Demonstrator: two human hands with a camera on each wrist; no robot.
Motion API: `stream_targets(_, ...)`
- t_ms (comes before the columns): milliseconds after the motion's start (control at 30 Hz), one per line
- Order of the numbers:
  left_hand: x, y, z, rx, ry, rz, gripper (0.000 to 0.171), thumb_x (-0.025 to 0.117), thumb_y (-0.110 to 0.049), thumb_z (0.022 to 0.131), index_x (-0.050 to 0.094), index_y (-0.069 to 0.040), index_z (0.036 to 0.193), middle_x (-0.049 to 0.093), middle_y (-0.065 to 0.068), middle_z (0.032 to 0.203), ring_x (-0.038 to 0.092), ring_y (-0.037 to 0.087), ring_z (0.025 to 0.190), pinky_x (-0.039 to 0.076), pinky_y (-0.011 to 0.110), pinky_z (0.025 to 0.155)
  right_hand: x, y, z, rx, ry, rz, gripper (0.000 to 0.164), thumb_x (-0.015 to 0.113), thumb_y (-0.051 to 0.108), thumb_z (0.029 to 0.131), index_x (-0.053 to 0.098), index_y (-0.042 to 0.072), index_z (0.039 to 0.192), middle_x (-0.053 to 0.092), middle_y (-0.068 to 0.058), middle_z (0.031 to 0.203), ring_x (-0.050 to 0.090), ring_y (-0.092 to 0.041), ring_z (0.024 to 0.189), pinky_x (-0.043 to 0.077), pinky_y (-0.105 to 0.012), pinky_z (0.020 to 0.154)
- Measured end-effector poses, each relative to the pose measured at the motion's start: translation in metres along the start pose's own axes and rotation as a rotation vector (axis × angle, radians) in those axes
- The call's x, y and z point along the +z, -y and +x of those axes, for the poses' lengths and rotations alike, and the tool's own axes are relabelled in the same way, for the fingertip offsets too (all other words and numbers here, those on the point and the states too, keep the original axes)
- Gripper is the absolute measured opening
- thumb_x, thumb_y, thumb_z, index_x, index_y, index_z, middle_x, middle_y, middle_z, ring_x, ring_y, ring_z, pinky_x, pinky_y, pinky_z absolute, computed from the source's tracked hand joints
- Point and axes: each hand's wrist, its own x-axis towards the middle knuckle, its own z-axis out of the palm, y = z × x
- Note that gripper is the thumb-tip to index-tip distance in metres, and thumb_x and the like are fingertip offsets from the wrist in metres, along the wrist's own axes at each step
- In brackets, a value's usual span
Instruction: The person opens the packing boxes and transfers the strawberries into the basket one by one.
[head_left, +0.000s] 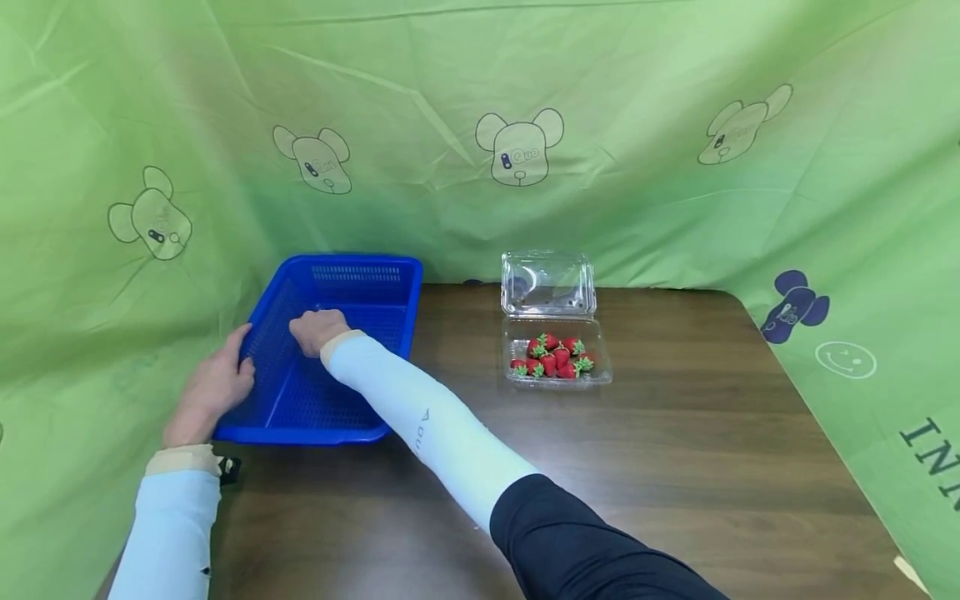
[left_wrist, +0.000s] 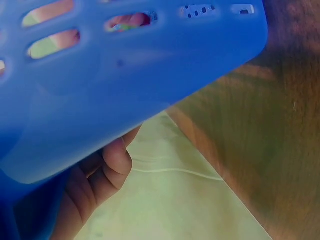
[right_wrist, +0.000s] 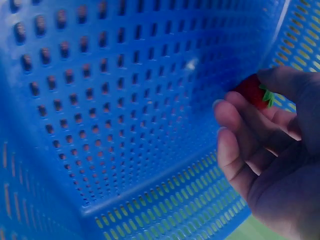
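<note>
A blue plastic basket [head_left: 375, 317] with slotted walls stands at the left of the table. My left hand [head_left: 213, 387] grips its left rim, and in the left wrist view curled fingers [left_wrist: 116, 159] show below the basket's edge. Inside the basket is my right hand [head_left: 318, 330]. The right wrist view shows it pinching a strawberry [right_wrist: 253, 91] with green leaves between thumb and fingers, close to the basket wall. From the head view that strawberry is hidden by the hand. More strawberries [head_left: 549, 362] lie in a clear plastic clamshell box [head_left: 600, 372].
The clamshell's transparent lid [head_left: 548, 283] stands raised at the back. A brown wooden table [head_left: 675, 467] lies under everything. Green printed cloth [head_left: 420, 125] hangs behind and along both sides, close to the basket's left edge.
</note>
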Motion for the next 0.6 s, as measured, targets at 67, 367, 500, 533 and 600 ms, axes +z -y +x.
stream_targets(67, 0.002, 0.000, 0.000, 0.004, -0.004, -0.007, 0.061, 0.038, -0.013, 0.096, 0.015, -0.007, 0.152, 0.044, 0.045, 0.126, 0.051, 0.060, 0.102, 0.043, 0.065, 0.078, 0.005, -0.002, -0.001, -0.004, 0.012, -0.002, 0.024, 0.046, 0.023, 0.100, 0.060, 0.034, 0.115, 0.066, 0.012, 0.115, 0.063, -0.008, 0.103, 0.054, -0.032, 0.086)
stream_targets(367, 0.004, 0.002, 0.003, 0.007, 0.003, -0.015, 0.061, 0.036, -0.015, 0.097, 0.014, -0.009, 0.153, 0.043, 0.044, 0.129, 0.050, 0.061, 0.105, 0.042, 0.065, 0.080, -0.004, -0.003, -0.005, 0.015, 0.020, -0.013, 0.025, 0.046, 0.025, 0.099, 0.059, 0.036, 0.117, 0.065, 0.013, 0.117, 0.062, -0.007, 0.106, 0.053, -0.033, 0.087)
stream_targets(500, 0.003, 0.003, 0.003, 0.007, -0.005, -0.011, 0.061, 0.037, -0.014, 0.097, 0.015, -0.008, 0.153, 0.044, 0.045, 0.128, 0.050, 0.061, 0.103, 0.042, 0.065, 0.079, -0.023, 0.000, -0.012, -0.025, -0.035, -0.030, 0.023, 0.048, 0.030, 0.099, 0.058, 0.035, 0.118, 0.064, 0.013, 0.120, 0.062, -0.009, 0.107, 0.053, -0.031, 0.086)
stream_targets(533, 0.003, 0.002, 0.003, 0.006, -0.004, -0.009, 0.061, 0.037, -0.014, 0.097, 0.015, -0.008, 0.153, 0.044, 0.045, 0.127, 0.050, 0.061, 0.103, 0.043, 0.064, 0.078, -0.029, 0.000, -0.015, -0.036, -0.049, -0.033, 0.022, 0.048, 0.031, 0.099, 0.058, 0.034, 0.117, 0.064, 0.013, 0.119, 0.062, -0.009, 0.106, 0.053, -0.031, 0.086)
stream_targets(600, 0.003, 0.003, 0.003, 0.006, -0.001, -0.004, 0.061, 0.037, -0.014, 0.097, 0.015, -0.008, 0.153, 0.044, 0.045, 0.127, 0.051, 0.061, 0.102, 0.043, 0.063, 0.077, -0.041, -0.002, -0.021, -0.059, -0.072, -0.044, 0.019, 0.046, 0.031, 0.099, 0.057, 0.033, 0.114, 0.064, 0.012, 0.116, 0.063, -0.009, 0.101, 0.054, -0.030, 0.083)
